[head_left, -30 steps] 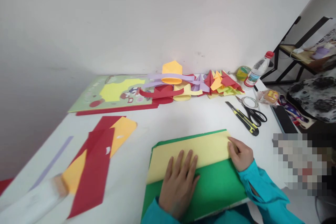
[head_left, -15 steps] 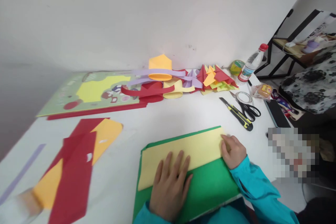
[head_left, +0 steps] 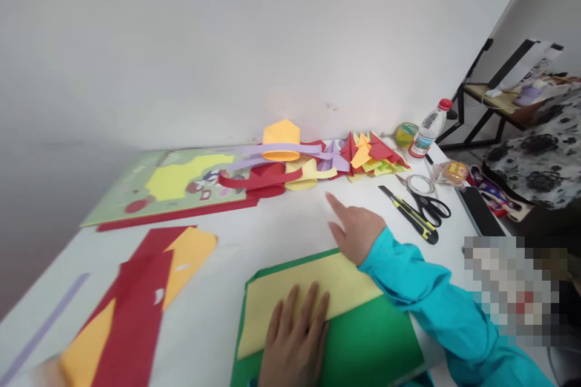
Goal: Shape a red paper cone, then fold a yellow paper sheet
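My left hand point(head_left: 295, 338) lies flat with fingers apart on a folded pale yellow paper point(head_left: 358, 278). That paper rests on a green sheet or folder point(head_left: 372, 338), whose edge shows along the top and left. Raised above the far edge of the green sheet, my right hand point(head_left: 361, 233) holds nothing. Its index finger is stretched toward the paper pieces at the wall, the thumb stands apart, and the other fingers look curled. A yellow and black utility knife point(head_left: 408, 214) and black scissors point(head_left: 431, 208) lie to the right of it.
Along the wall are an orange paper band point(head_left: 281, 136), a red paper band point(head_left: 265, 178), folded colored papers point(head_left: 374, 157) and a green poster point(head_left: 118, 184). Red paper point(head_left: 136, 314) lies left, near another person's blurred hand point(head_left: 48, 372). A bottle point(head_left: 426, 133) and tape roll point(head_left: 420, 184) stand right.
My right hand has left the right end of the yellow paper and moved up and left, its index finger now extended. My left hand stays on the paper. The view has tilted slightly upward.
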Demonstrator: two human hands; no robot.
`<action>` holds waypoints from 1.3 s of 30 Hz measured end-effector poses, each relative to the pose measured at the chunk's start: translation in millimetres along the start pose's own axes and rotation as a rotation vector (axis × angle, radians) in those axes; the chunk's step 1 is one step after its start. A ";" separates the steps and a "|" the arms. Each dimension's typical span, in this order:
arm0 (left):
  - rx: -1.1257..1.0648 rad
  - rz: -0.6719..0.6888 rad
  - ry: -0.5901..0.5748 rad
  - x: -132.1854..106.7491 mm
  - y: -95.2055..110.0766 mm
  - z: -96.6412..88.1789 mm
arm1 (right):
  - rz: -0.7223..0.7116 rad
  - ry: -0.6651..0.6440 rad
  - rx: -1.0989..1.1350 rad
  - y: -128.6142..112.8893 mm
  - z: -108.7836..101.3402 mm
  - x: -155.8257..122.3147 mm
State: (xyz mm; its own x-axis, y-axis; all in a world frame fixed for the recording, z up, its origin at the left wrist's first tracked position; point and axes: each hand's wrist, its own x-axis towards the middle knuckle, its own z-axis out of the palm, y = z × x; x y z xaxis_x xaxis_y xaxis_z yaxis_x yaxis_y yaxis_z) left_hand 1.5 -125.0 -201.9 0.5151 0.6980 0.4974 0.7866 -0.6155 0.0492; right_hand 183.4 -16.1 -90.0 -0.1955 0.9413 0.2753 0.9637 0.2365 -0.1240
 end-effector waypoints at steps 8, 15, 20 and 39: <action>-0.072 -0.098 0.011 -0.5 7.5 -2.0 | 0.170 0.058 0.170 44.6 16.7 -56.2; -0.094 -0.095 -0.043 1.9 5.6 -6.5 | 0.337 0.214 0.179 57.0 52.2 -134.8; -0.050 0.000 -0.069 2.9 0.1 -11.0 | 0.277 0.233 0.163 50.8 58.9 -131.7; -0.037 0.005 -0.147 -3.2 -7.0 -16.2 | 0.286 0.225 0.156 45.5 52.5 -129.7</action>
State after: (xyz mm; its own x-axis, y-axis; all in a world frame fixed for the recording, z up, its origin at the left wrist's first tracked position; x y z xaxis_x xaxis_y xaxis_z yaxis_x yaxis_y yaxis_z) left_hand -11.2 -128.8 -189.9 0.5655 0.7394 0.3654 0.7722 -0.6302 0.0801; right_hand 243.1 -114.8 -181.4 0.1381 0.9024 0.4082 0.9308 0.0226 -0.3648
